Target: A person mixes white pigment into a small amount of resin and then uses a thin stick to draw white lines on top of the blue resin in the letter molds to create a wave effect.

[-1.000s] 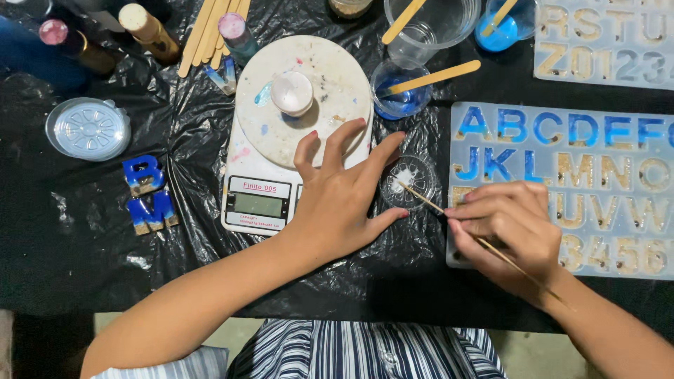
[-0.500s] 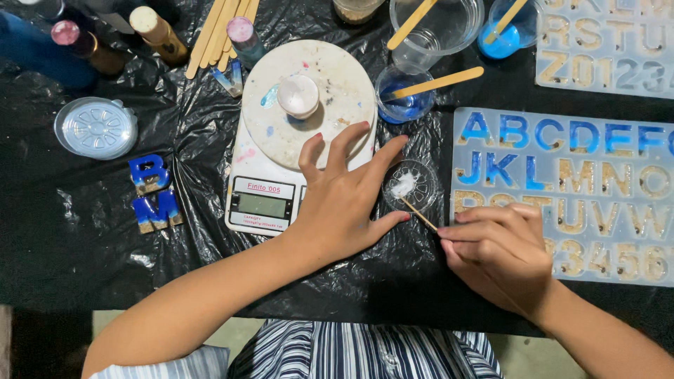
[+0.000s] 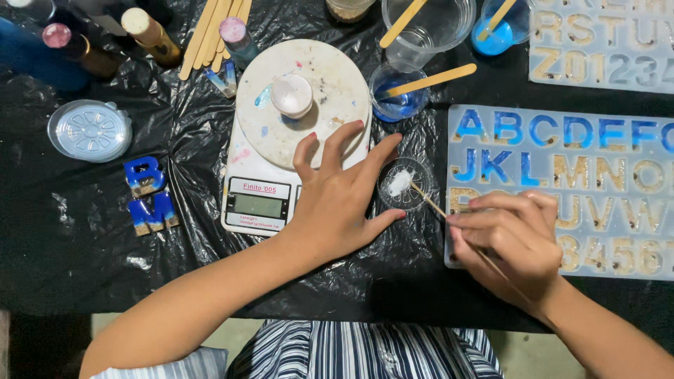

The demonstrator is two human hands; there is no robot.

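Small clear plastic cup point(image 3: 405, 184) of white powder, steadied between thumb and fingers of spread left hand point(image 3: 337, 203). Thin wooden stick point(image 3: 449, 219), pinched in right hand point(image 3: 511, 237), now dipped at its rim, drawn slightly back since a second ago.

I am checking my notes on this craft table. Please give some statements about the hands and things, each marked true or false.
1. The right hand holds a thin wooden stick. True.
2. The stick's tip is in the blue cup. False: it is in the small clear dish.
3. The left hand lies partly on the white scale. True.
4. The letter mould is left of the scale. False: it is right.
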